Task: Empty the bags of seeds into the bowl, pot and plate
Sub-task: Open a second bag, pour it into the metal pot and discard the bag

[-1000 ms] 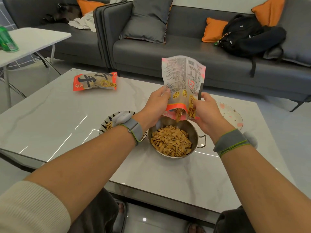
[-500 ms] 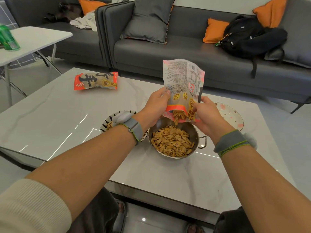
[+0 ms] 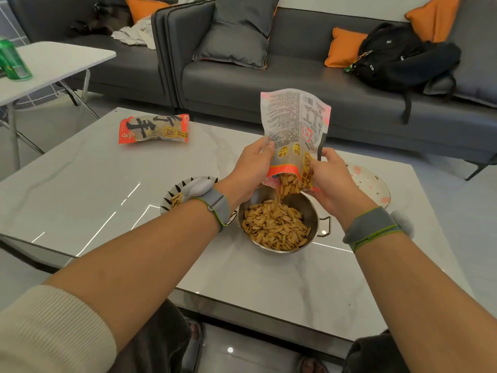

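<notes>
I see my left hand [image 3: 250,170] and right hand [image 3: 332,179] each gripping a lower side of an upended seed bag [image 3: 294,130], its open mouth pointing down over the steel pot [image 3: 279,224]. Seeds [image 3: 287,184] spill from the mouth onto the heap already in the pot. The pot stands near the middle of the pale marble worktop [image 3: 94,189], well back from the near edge, one small handle sticking out to its right. Just left of the pot, partly hidden under my left wrist, sits a black-and-white patterned bowl [image 3: 172,196] with some seeds showing in it. Behind my right hand lies a white plate [image 3: 371,184] with pink marks, close to the worktop's far right edge. A second, sealed orange bag [image 3: 153,129] lies flat near the far left corner, well apart from the dishes. Wide bare worktop stretches to the left and in front of the pot. A grey sofa [image 3: 242,76] runs along beyond the far edge.
</notes>
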### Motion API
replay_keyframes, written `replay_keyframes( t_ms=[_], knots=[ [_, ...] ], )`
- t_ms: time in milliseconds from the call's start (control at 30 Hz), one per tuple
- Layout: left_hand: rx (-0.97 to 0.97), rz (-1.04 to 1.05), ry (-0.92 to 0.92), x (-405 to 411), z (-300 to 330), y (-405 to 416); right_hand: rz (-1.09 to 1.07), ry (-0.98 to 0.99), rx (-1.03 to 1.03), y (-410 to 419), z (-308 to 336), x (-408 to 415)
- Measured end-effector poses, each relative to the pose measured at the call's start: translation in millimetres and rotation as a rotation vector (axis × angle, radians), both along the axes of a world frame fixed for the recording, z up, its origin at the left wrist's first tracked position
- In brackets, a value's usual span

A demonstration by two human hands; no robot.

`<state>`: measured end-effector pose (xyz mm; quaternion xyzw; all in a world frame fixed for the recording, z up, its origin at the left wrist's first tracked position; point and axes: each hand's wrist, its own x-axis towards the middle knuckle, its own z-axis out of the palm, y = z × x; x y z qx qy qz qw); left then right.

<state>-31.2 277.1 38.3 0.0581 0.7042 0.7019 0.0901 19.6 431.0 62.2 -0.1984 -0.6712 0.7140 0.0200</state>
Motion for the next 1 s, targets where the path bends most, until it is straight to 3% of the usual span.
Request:
replay_keyframes(
  t_ms=[1000],
  knots=[
    [-0.006,0.003,-0.011,-0.2,1.4,0.1,-0.001,0.011,-0.005,-3.0,5.6,3.3]
  ],
)
